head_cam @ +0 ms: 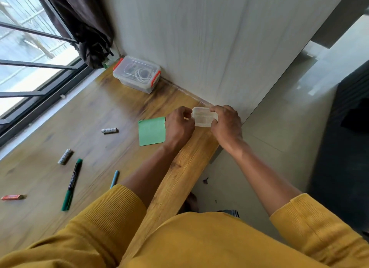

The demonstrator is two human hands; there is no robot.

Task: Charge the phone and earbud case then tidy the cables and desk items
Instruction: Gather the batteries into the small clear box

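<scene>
Daylit barred window (30,54), dark curtain (83,24), pale wall (209,38), wooden desk (95,116).

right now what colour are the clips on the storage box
Red-orange clips on the clear storage box, head view.

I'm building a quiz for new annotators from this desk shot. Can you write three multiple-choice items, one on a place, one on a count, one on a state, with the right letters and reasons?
1. Where is the storage box with red latches?
A. in the desk's far corner by the wall
B. on the floor
C. on the green sticky notes

2. How many batteries lie loose on the desk?
A. one
B. three
C. five

3. What is the state of the small clear container?
A. lying untouched on the desk
B. gripped by both hands
C. inside the storage box

Answers:
1 A, it sits where desk meets wall.
2 B: one, another, a red one.
3 B: left hand and right hand hold its ends.
</scene>
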